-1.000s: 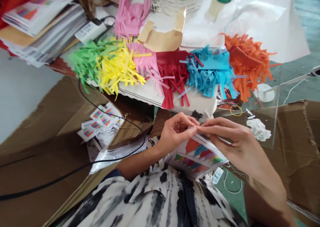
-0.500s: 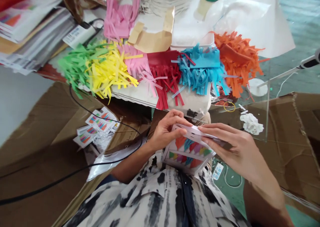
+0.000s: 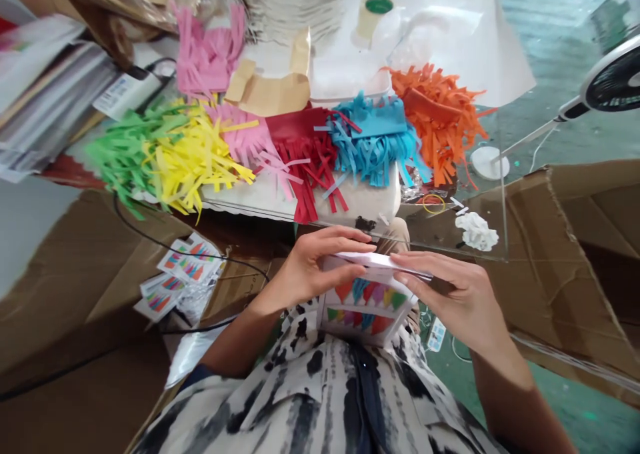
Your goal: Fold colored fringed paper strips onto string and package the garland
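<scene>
A folded white printed card [image 3: 365, 304], with rows of colourful pennant shapes on its face, is held close to my body above my lap. My left hand [image 3: 327, 264] pinches its upper edge, fingers on top and thumb beneath. At the same edge, on the other side, my right hand [image 3: 445, 284] grips the card between fingers and thumb. In front of both hands, tissue fringes hang over the table edge: green [image 3: 125, 147], yellow [image 3: 195, 161], pink [image 3: 245, 141], red [image 3: 310, 154], blue [image 3: 377, 141] and orange [image 3: 440, 117].
More printed cards [image 3: 193, 261] lie in a cardboard box at the left, with a black cable [image 3: 190, 251] crossing there. On the table are a tape roll [image 3: 373, 17], a kraft paper piece [image 3: 273, 91] and stacked papers [image 3: 50, 107]. A fan [image 3: 613, 81] stands at the right.
The view has shifted, so the table things sit further left and more of the fan shows. Both hands keep their grip on the card, with the left fingers lying a little flatter along its edge.
</scene>
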A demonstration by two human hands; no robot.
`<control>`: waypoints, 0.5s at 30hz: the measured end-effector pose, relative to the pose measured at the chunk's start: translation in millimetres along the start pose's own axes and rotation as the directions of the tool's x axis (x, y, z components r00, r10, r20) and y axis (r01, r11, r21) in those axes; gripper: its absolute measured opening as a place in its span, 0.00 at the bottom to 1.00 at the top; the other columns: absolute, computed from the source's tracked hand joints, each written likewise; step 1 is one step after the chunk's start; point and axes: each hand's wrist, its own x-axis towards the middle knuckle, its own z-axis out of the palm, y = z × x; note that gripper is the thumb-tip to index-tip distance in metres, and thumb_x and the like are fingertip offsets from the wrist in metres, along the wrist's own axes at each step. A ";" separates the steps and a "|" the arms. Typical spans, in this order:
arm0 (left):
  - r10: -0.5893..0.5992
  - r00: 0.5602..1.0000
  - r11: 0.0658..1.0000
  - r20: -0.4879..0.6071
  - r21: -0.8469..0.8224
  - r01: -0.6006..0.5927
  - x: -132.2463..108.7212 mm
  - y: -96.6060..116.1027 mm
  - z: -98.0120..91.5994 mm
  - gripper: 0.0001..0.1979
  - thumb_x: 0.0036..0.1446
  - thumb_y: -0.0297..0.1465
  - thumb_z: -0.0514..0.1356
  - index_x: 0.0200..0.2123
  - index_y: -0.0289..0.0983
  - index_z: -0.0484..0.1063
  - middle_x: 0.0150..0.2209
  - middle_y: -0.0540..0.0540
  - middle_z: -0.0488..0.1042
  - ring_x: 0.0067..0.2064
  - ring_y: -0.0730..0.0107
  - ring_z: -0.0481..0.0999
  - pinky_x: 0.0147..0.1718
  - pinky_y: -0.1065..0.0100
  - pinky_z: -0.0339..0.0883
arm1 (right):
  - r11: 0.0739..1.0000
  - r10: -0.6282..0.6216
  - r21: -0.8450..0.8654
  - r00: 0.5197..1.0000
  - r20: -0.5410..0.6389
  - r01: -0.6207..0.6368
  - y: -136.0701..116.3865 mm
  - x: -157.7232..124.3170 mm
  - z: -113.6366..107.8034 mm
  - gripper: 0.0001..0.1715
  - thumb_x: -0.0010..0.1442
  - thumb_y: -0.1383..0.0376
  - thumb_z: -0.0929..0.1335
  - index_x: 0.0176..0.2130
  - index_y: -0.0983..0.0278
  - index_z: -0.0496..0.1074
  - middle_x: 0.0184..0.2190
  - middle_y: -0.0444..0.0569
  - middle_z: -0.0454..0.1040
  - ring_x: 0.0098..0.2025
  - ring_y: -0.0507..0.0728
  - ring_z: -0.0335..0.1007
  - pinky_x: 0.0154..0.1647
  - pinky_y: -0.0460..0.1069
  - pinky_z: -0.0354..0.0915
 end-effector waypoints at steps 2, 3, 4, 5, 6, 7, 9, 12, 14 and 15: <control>0.037 0.999 0.998 0.028 0.057 -0.038 2.5 2.8 2.2 0.19 0.54 0.35 0.77 0.50 0.44 0.86 0.52 0.40 0.85 0.51 0.56 0.86 0.51 0.61 0.80 | 1.000 0.008 -0.001 1.000 -0.008 -0.008 -2.2 -2.5 0.1 0.11 0.67 0.63 0.74 0.49 0.54 0.84 0.48 0.46 0.86 0.48 0.59 0.85 0.52 0.54 0.80; 0.043 0.999 0.998 0.027 0.053 -0.045 3.2 3.0 4.4 0.18 0.54 0.35 0.77 0.49 0.43 0.86 0.49 0.40 0.86 0.48 0.57 0.87 0.48 0.63 0.81 | 1.000 0.023 0.000 1.000 -0.008 -0.023 -2.7 -3.8 0.0 0.11 0.67 0.62 0.75 0.49 0.54 0.84 0.48 0.46 0.86 0.47 0.59 0.85 0.52 0.53 0.80; 0.045 0.999 0.998 0.018 0.042 -0.045 3.4 2.6 6.7 0.17 0.55 0.34 0.76 0.48 0.43 0.87 0.47 0.41 0.87 0.45 0.59 0.87 0.45 0.64 0.82 | 0.999 0.043 0.007 0.999 -0.004 -0.043 -2.6 -5.1 -0.1 0.12 0.66 0.62 0.75 0.50 0.55 0.84 0.48 0.46 0.86 0.47 0.58 0.85 0.50 0.53 0.80; 0.045 0.999 0.998 0.009 0.034 -0.045 3.3 2.1 8.8 0.15 0.57 0.33 0.75 0.48 0.43 0.87 0.44 0.42 0.87 0.43 0.60 0.88 0.43 0.66 0.82 | 0.998 0.061 0.021 0.998 0.001 -0.061 -1.8 -6.5 -0.1 0.13 0.66 0.61 0.75 0.50 0.55 0.84 0.48 0.46 0.86 0.46 0.58 0.85 0.49 0.52 0.80; 0.047 0.999 0.998 0.005 0.033 -0.048 3.0 1.7 10.4 0.14 0.58 0.33 0.75 0.48 0.43 0.87 0.43 0.42 0.87 0.42 0.61 0.88 0.42 0.67 0.82 | 0.996 0.073 0.043 0.997 0.005 -0.073 -0.5 -7.9 0.0 0.13 0.66 0.61 0.76 0.50 0.55 0.84 0.48 0.46 0.86 0.45 0.58 0.85 0.48 0.51 0.80; 0.053 0.999 0.998 0.006 0.040 -0.053 2.9 1.6 11.3 0.13 0.58 0.32 0.74 0.48 0.43 0.87 0.43 0.43 0.88 0.42 0.61 0.88 0.42 0.67 0.82 | 0.995 0.077 0.066 0.997 0.004 -0.077 1.1 -9.3 0.3 0.12 0.66 0.61 0.75 0.50 0.56 0.84 0.47 0.46 0.86 0.45 0.57 0.85 0.47 0.51 0.80; 0.076 0.997 0.994 0.023 0.080 -0.078 3.9 3.0 10.5 0.12 0.60 0.32 0.73 0.48 0.44 0.87 0.44 0.43 0.87 0.42 0.61 0.88 0.42 0.67 0.82 | 0.993 0.061 0.105 0.998 -0.015 -0.059 4.2 -11.7 1.2 0.10 0.67 0.62 0.75 0.49 0.56 0.84 0.47 0.47 0.86 0.46 0.57 0.85 0.49 0.51 0.80; 0.167 0.982 0.955 0.092 0.233 -0.184 9.4 7.8 5.3 0.11 0.62 0.33 0.71 0.48 0.46 0.87 0.43 0.44 0.88 0.43 0.61 0.88 0.44 0.65 0.81 | 0.993 0.040 0.111 0.998 -0.053 -0.034 5.4 -13.3 2.6 0.10 0.67 0.65 0.74 0.48 0.56 0.84 0.48 0.47 0.86 0.47 0.57 0.85 0.51 0.52 0.79; 0.223 0.963 0.900 0.151 0.348 -0.263 13.8 10.0 2.3 0.13 0.61 0.34 0.72 0.50 0.46 0.86 0.42 0.44 0.88 0.42 0.61 0.87 0.44 0.65 0.80 | 0.994 0.031 0.103 0.997 -0.075 -0.023 4.2 -12.8 3.3 0.11 0.66 0.66 0.75 0.48 0.56 0.85 0.47 0.47 0.86 0.47 0.57 0.85 0.51 0.52 0.80; 0.240 0.955 0.881 0.176 0.373 -0.290 15.4 10.0 1.7 0.15 0.61 0.35 0.72 0.52 0.46 0.86 0.42 0.44 0.87 0.41 0.62 0.87 0.43 0.67 0.79 | 0.995 0.025 0.099 0.996 -0.087 -0.016 3.6 -12.2 3.5 0.11 0.66 0.66 0.75 0.48 0.56 0.85 0.47 0.47 0.86 0.46 0.58 0.85 0.51 0.53 0.80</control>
